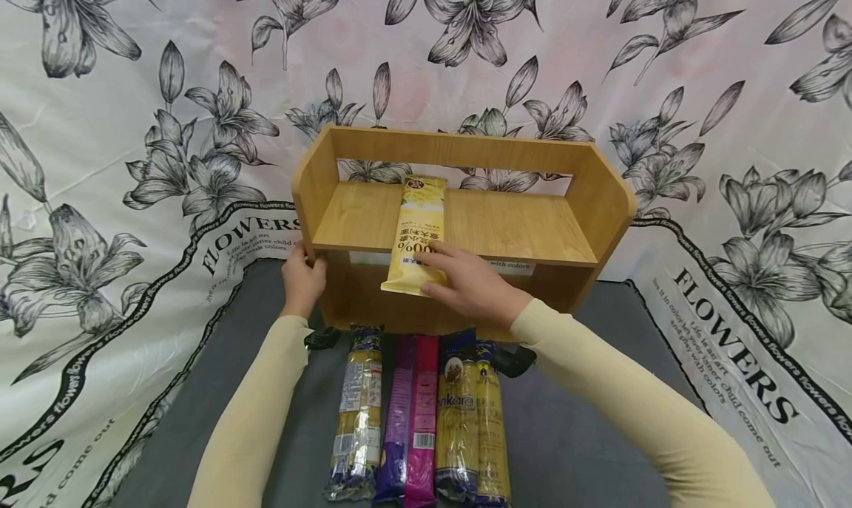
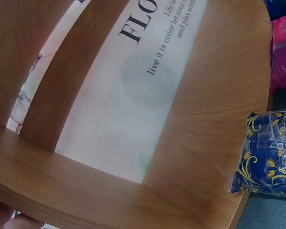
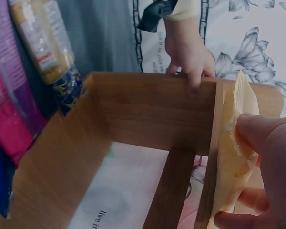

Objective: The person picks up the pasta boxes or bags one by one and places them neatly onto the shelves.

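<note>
A yellow pasta packet (image 1: 418, 227) lies on the upper board of a wooden shelf (image 1: 512, 219), its near end sticking out past the front edge. My right hand (image 1: 475, 282) holds that near end; in the right wrist view the thumb (image 3: 252, 131) and fingers are at opposite sides of the packet (image 3: 231, 162). At the shelf's left side panel, my left hand (image 1: 304, 280) grips the edge, with a finger over it in the right wrist view. Only a few of its fingertips (image 2: 19, 222) show in the left wrist view.
In front of the shelf lie several long packets: a clear and blue pasta packet (image 1: 359, 419), a purple and pink packet (image 1: 413, 419), and two yellow and blue pasta packets (image 1: 457, 419) at the right. Grey cloth (image 1: 572, 434) covers the table; floral fabric (image 1: 166, 160) hangs behind.
</note>
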`<move>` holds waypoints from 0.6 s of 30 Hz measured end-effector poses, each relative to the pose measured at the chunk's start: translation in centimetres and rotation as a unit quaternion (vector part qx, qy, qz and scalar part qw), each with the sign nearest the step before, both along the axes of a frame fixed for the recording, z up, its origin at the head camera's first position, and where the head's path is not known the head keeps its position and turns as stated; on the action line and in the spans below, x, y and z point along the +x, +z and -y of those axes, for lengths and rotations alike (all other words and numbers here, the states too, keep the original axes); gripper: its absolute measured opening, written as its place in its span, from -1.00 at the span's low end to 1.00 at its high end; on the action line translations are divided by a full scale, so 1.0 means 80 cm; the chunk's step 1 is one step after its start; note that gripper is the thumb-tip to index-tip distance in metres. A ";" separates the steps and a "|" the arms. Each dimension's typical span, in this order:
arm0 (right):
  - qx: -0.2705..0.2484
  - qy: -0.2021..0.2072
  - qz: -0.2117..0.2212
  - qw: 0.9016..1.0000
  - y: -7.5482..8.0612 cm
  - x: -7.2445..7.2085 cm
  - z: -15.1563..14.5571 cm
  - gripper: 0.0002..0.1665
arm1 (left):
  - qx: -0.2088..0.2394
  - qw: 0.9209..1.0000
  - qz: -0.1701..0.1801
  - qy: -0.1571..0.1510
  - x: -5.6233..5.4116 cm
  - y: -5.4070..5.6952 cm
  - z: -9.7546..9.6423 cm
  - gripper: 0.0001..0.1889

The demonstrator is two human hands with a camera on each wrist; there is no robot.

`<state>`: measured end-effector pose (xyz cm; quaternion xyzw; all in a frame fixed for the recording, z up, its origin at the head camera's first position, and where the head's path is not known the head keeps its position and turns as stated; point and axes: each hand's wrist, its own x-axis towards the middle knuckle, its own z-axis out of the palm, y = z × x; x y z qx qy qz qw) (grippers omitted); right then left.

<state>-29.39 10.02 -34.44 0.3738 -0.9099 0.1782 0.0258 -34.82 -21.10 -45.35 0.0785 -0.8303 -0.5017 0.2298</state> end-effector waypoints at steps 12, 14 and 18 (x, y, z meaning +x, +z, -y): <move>0.018 0.005 -0.044 0.999 -0.006 -0.029 0.055 -0.36 | -0.005 1.000 -0.003 0.006 -0.002 -0.001 -0.001 -0.58; 0.018 0.007 -0.044 0.999 -0.006 -0.031 0.064 -0.36 | -0.007 1.000 -0.004 0.006 -0.002 -0.002 0.001 -0.58; 0.016 0.016 -0.048 0.999 -0.007 -0.036 0.082 -0.37 | -0.013 1.000 -0.003 0.009 -0.003 -0.002 0.002 -0.57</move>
